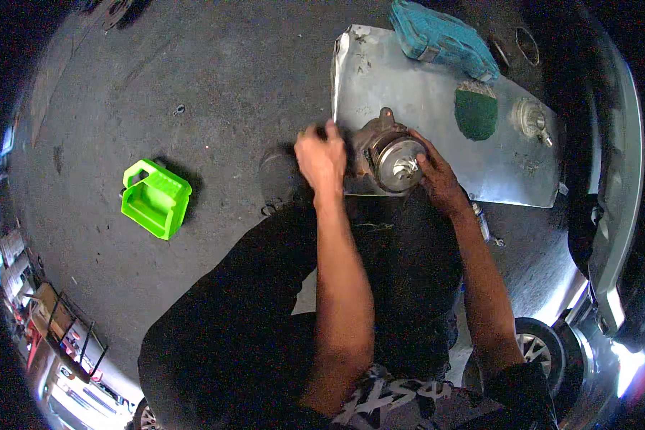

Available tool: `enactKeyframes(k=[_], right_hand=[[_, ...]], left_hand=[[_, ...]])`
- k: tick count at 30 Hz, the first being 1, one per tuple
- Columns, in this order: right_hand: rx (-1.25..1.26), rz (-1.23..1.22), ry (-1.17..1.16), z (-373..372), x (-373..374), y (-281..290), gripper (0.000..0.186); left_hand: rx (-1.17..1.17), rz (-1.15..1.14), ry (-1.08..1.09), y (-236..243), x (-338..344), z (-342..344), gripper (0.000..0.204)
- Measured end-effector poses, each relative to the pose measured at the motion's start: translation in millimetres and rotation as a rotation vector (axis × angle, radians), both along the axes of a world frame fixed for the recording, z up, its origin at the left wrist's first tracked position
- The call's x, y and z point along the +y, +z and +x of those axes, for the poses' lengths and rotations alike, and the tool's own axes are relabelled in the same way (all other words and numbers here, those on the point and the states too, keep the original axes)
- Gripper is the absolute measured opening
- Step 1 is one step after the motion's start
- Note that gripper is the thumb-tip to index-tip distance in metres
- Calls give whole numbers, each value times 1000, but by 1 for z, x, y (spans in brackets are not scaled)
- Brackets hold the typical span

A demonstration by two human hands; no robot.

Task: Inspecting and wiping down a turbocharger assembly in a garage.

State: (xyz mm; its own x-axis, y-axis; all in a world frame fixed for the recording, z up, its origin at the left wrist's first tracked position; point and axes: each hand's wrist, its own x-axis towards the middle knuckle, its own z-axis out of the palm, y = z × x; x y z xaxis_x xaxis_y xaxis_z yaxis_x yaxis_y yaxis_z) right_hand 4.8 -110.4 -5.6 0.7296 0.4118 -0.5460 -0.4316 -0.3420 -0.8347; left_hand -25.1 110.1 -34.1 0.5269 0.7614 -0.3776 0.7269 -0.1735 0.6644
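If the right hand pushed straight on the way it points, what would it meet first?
The round metal part: the right hand seems to be holding it, though exact depth is unclear.

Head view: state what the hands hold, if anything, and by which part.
The right hand holds the round metal assembly by its right edge. Whether the left hand holds anything cannot be told.

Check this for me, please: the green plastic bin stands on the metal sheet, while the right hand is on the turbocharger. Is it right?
Not quite. In the head view, the green plastic bin is on the dark floor, left of the metal sheet. The right hand is indeed on the turbocharger.
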Motion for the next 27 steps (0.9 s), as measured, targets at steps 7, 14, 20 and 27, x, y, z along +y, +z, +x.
enactKeyframes(k=[7, 14, 20, 27], right_hand=[[138, 7, -128, 3, 7, 3, 47], [-20, -9, -62, 12, 6, -14, 51], [15, -122, -130, 16, 4, -23, 50], [-45, -6, -119, 3, 8, -13, 40]], left_hand=[[51, -350, -578, 8, 19, 17, 44], [-119, -753, -699, 14, 41, 8, 29], [-21, -688, -803, 19, 40, 5, 62], [-46, -479, -805, 1, 29, 10, 89]])
